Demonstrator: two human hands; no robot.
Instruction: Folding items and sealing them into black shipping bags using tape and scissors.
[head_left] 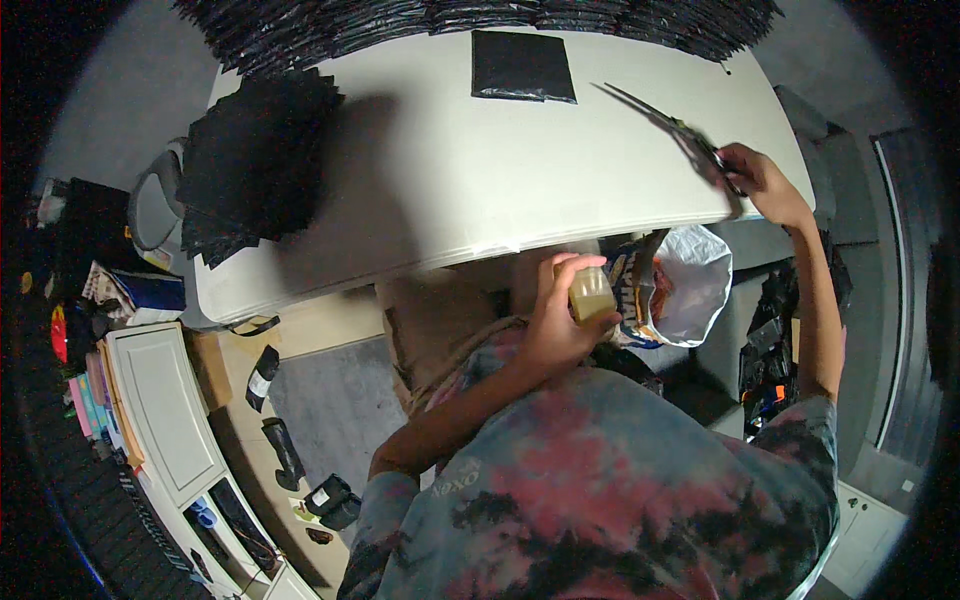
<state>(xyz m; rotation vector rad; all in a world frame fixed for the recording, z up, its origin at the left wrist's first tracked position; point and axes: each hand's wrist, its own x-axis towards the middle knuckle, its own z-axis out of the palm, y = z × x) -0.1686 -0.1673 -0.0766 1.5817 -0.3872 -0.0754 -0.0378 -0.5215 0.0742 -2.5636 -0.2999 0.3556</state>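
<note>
Wore a tie-dyed shirt (590, 470) in pink, grey and black, facing the near side of a long white table (480, 170). Pinched a small yellowish, see-through roll (592, 296) between the thumb and bent fingers of the left hand (555, 318), just short of the table's near edge (looked like tape, though too soft in focus to be certain). Saw a silver-lined bag (695, 290) gaping wide just right of that, below the table's near edge. Saw brown fabric (430, 325) below the same edge, left of the bag. Noticed several black packets (283, 452) scattered on the floor, on the near side of the table toward its left end. Noticed a white cupboard (165, 410) there too, farther left.

Held black-handled scissors (682, 128) in the right hand (760, 183), fingers closed around the handles, over the right end of the table. Pointed the blades toward the table's far side, slanting left. Could not tell whether touching the tabletop or just above.

Saw a thick, uneven stack of black bags (255, 160) on the left end of the table, and a grey chair (155, 205) beside that end. Saw a single flat black packet (522, 66) near the middle of the table's far side. Beyond, saw a long row of black packages (480, 15) packed tightly along the table's far edge.
</note>
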